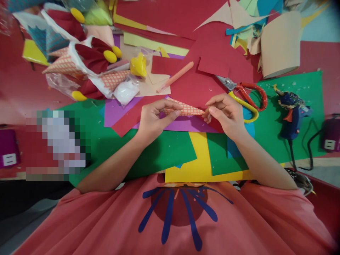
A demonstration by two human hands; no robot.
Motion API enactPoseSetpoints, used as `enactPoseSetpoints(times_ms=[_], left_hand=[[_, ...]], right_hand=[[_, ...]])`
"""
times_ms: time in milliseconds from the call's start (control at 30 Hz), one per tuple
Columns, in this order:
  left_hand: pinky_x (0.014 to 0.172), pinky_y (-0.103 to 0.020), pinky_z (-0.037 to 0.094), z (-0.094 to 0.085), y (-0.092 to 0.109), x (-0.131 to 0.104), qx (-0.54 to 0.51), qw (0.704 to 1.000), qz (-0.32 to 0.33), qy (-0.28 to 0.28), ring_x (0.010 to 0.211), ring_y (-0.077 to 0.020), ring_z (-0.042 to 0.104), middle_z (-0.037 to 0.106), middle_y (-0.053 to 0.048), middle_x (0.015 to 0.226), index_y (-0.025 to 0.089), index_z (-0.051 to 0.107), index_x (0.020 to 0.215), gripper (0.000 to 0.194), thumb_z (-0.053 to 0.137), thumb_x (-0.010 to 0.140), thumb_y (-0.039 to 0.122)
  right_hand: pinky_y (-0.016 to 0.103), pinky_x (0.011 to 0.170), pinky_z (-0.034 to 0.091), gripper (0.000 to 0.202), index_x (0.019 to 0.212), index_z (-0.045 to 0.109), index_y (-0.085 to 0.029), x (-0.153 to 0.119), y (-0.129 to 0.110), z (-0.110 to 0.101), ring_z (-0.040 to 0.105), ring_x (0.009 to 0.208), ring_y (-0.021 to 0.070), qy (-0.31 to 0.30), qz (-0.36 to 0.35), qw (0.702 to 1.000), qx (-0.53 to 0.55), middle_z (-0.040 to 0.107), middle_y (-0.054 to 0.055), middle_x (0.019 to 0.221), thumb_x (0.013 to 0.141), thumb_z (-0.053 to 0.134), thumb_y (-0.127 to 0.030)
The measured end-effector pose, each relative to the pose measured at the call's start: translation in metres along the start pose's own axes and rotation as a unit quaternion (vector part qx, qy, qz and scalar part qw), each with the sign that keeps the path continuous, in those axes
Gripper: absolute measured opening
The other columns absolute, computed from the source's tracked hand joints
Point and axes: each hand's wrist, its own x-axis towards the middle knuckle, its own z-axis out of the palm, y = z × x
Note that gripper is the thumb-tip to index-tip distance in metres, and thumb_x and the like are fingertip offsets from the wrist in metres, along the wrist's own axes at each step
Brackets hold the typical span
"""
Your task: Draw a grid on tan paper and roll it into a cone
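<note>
In the head view, both hands are working on one small paper cone (190,108) with an orange-and-white check, and it lies almost level between them, above the purple sheet (186,124).

The left hand (155,117) is partly closed — its thumb lies on the near side of the cone and the forefinger passes along the far side, so the wider part is gripped between them. Its other fingers are mostly hidden behind the cone. The right hand (225,115) is bent more tightly; its thumb and forefinger come together at the narrow tip and seem to pinch it, though the exact contact is too small to tell.

Just beyond the right hand are the scissors (228,83), with one red handle and one yellow handle. Farther to the right, a blue glue gun (291,122) lies on the green sheet (309,102). Beyond the left hand — a white plastic bundle (126,91).
</note>
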Motion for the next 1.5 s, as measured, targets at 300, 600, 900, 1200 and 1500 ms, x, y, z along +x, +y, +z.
enactPoseSetpoints(times_ms=[300, 600, 900, 1200, 1500], left_hand=[[0.064, -0.02, 0.053, 0.0039, 0.0029, -0.0027, -0.022, 0.999, 0.022, -0.042, 0.068, -0.0108, 0.066, 0.073, 0.001, 0.075, 0.02, 0.073, 0.08, 0.006, 0.068, 0.076, 0.018], [0.075, -0.022, 0.056, 0.003, 0.0005, -0.0024, -0.008, 0.999, 0.001, -0.048, 0.083, -0.0136, 0.069, 0.073, -0.003, 0.09, 0.018, 0.072, 0.092, 0.015, 0.069, 0.078, 0.024], [0.073, -0.021, 0.055, 0.0022, -0.005, 0.0028, -0.028, 0.998, 0.046, 0.033, 0.077, -0.011, 0.068, 0.072, 0.002, 0.082, 0.021, 0.07, 0.082, 0.011, 0.073, 0.073, 0.016], [0.075, -0.023, 0.057, 0.003, -0.0056, 0.002, -0.038, 0.999, 0.003, 0.037, 0.079, -0.0125, 0.069, 0.073, 0.0, 0.083, 0.02, 0.073, 0.084, 0.013, 0.075, 0.071, 0.019], [0.074, -0.022, 0.057, 0.002, -0.0051, 0.0032, -0.06, 0.997, 0.016, 0.041, 0.079, -0.0121, 0.07, 0.075, 0.002, 0.082, 0.021, 0.076, 0.084, 0.012, 0.075, 0.072, 0.017]], right_hand=[[0.019, 0.058, 0.053, 0.023, 0.086, 0.063, -0.018, -0.0015, 0.0037, 0.0094, 0.061, 0.062, 0.0068, -0.021, 0.012, 1.0, 0.003, 0.065, -0.002, 0.074, 0.078, 0.074, -0.037], [0.019, 0.054, 0.053, 0.027, 0.084, 0.06, -0.018, 0.0001, 0.0039, 0.0089, 0.06, 0.057, 0.0067, 0.002, 0.016, 1.0, 0.004, 0.064, -0.003, 0.069, 0.076, 0.075, -0.039], [0.019, 0.056, 0.054, 0.026, 0.084, 0.058, -0.021, 0.0015, 0.0032, 0.0057, 0.06, 0.056, 0.0057, 0.034, 0.002, 0.999, -0.01, 0.062, -0.006, 0.069, 0.076, 0.076, -0.037], [0.018, 0.053, 0.054, 0.026, 0.084, 0.058, -0.02, 0.0027, 0.0052, 0.0053, 0.061, 0.055, 0.0055, 0.034, 0.012, 0.999, 0.001, 0.063, -0.006, 0.068, 0.075, 0.077, -0.037], [0.019, 0.053, 0.053, 0.025, 0.084, 0.058, -0.02, 0.0027, 0.0046, 0.0053, 0.061, 0.055, 0.0057, 0.034, 0.0, 0.999, 0.011, 0.064, -0.005, 0.069, 0.076, 0.076, -0.036]])
